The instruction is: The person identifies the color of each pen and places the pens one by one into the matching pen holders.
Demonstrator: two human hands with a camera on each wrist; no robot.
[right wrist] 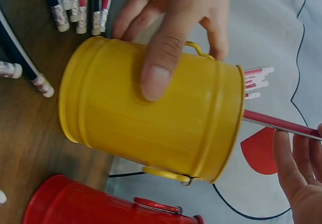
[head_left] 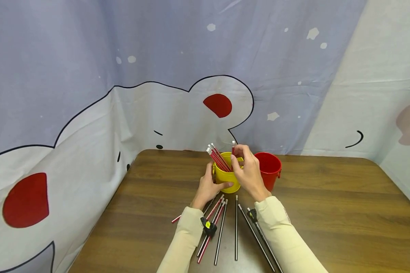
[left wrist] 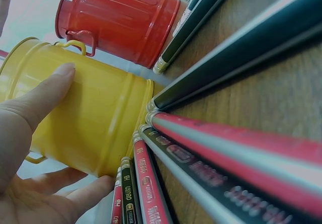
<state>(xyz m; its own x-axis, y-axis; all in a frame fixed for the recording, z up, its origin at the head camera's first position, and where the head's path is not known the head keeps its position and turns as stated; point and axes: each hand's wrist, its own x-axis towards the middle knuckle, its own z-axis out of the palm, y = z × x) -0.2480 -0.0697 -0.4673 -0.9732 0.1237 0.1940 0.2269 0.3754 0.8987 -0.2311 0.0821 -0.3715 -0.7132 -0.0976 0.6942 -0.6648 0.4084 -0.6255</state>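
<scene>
My left hand (head_left: 206, 189) grips the yellow bucket (head_left: 223, 177) from its left side. In the left wrist view its thumb lies along the bucket's wall, with the other fingers round the far side. Between the thumb and fingers of my right hand (head_left: 248, 173) is a red pencil (right wrist: 282, 124), held near its white eraser end, its lower part inside the bucket. Several other red pencils (head_left: 219, 159) lean to the left in the bucket, eraser ends up. Their lower ends are hidden by the bucket wall.
Just right of the yellow bucket stands a red bucket (head_left: 269, 171). Several black pencils (head_left: 236, 231) and red pencils (left wrist: 146, 183) lie on the wooden table (head_left: 328, 197) in front, their eraser ends toward the buckets. A patterned cloth (head_left: 177, 45) hangs behind the table.
</scene>
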